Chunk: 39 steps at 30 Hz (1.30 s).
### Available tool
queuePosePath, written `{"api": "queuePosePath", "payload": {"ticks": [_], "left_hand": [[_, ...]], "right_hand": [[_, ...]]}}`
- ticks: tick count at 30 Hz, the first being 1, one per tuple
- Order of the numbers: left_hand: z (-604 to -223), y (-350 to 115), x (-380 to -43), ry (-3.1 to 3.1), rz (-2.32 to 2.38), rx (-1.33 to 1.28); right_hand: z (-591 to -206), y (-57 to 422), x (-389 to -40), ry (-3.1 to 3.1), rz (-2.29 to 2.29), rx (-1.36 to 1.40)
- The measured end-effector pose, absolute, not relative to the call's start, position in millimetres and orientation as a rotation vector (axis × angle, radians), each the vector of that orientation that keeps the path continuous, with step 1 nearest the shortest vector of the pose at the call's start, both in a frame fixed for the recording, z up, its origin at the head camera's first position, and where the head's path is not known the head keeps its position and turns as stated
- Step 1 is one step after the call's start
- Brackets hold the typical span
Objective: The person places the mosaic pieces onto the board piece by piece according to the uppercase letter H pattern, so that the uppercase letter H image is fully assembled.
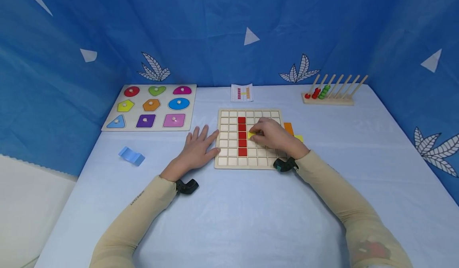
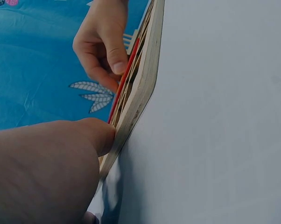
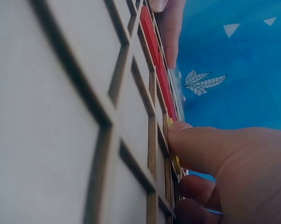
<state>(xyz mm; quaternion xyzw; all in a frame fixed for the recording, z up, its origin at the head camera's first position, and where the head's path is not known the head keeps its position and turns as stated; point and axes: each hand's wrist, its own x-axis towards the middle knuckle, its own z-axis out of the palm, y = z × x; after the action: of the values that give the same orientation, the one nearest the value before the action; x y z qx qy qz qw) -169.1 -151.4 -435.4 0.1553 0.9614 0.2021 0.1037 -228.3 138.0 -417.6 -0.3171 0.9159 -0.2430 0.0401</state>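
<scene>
A square wooden grid board lies on the table with a column of several red square tiles set in it. My right hand is over the board and pinches a yellow tile between thumb and fingers, just right of the red column. In the right wrist view, the thumb presses on this yellow tile close to the red tiles. My left hand is spread flat on the table, its thumb and a fingertip at the board's left edge. The left wrist view shows that thumb against the board's rim.
Orange pieces and a yellow piece lie right of the board, partly behind my right hand. Behind stands a printed pattern card. A knobbed shape puzzle and a blue strip are left, a bead peg rack back right.
</scene>
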Motion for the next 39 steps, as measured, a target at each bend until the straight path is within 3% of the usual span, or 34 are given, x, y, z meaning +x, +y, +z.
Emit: {"api": "queuePosePath", "payload": {"ticks": [39], "left_hand": [[-434.4, -150.6, -168.7, 2.836, 0.594, 0.455]], "right_hand": [[-414.2, 141.3, -228.1, 2.792, -0.712, -0.989]]}}
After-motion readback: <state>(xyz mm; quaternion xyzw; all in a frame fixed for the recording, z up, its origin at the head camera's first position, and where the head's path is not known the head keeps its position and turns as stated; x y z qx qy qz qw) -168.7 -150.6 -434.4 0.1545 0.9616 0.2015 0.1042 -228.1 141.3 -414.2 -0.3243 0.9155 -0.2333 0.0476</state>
